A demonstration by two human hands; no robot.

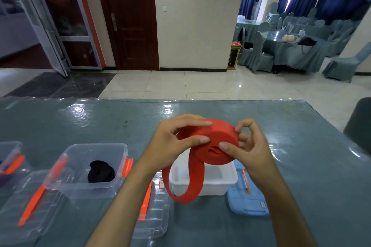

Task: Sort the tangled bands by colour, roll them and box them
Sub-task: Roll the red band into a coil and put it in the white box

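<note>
Right, table: I see a wide table under a glossy grey-blue plastic cover (281,126), with everything below laid along its near edge.
Clear box: a transparent plastic box with orange clips (80,158) stands left of my arms, and a rolled black band (101,172) lies inside it.
Clear lids: one transparent lid with an orange clip (26,206) lies in front of that box; a second clear lid (154,212) lies under my left forearm.
White box: an open white plastic box (212,182) sits directly below my hands.
Blue lid: a pale blue plastic lid (247,202) lies flat just right of the white box.
Red band: a wide red elastic band (216,144), mostly wound into a thick coil, is held above the white box; its loose loop hangs down over the box's left front corner.
Left hand: my left hand (170,144) grips the coil, thumb on its face, fingers over the top.
Right hand: my right hand (247,146) pinches the coil's right rim with curled fingers.
</note>
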